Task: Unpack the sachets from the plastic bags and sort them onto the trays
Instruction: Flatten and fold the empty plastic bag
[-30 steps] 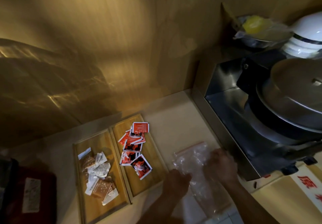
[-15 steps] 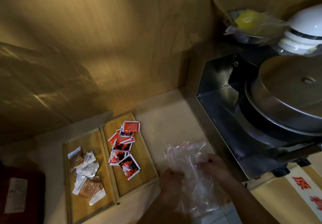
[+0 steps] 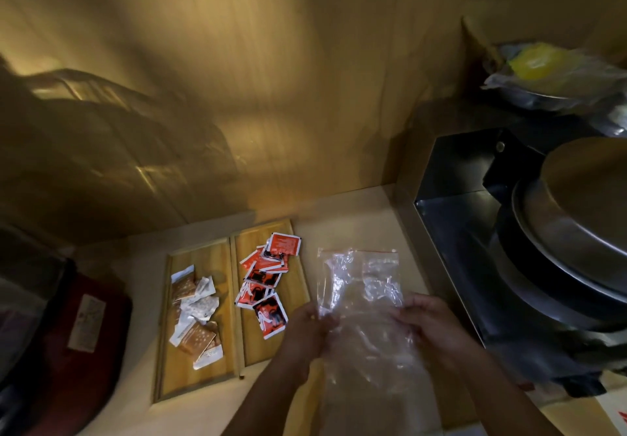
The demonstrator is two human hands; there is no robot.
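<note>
Two wooden trays lie side by side on the counter. The left tray [image 3: 163, 351] holds several brown-and-white sachets [image 3: 195, 313]. The right tray [image 3: 295, 300] holds several red-and-black sachets [image 3: 266, 283]. To their right lie clear plastic bags [image 3: 364, 279] with a red zip strip at the far edge; they look empty. My left hand [image 3: 307, 328] pinches the bags' left edge and my right hand [image 3: 427, 320] grips their right side, both over the near half of the plastic.
A steel stove housing [image 3: 451, 232] with a lidded pan [image 3: 576, 205] stands close on the right. A bowl with a yellow item [image 3: 539, 62] sits behind it. A dark red bag [image 3: 68, 344] lies at the left. A wooden wall rises behind the counter.
The view has swung, so everything sits further right. The bags now lie flatter and more spread out, their zip edge stretched away from me. Both hands stay on them.
</note>
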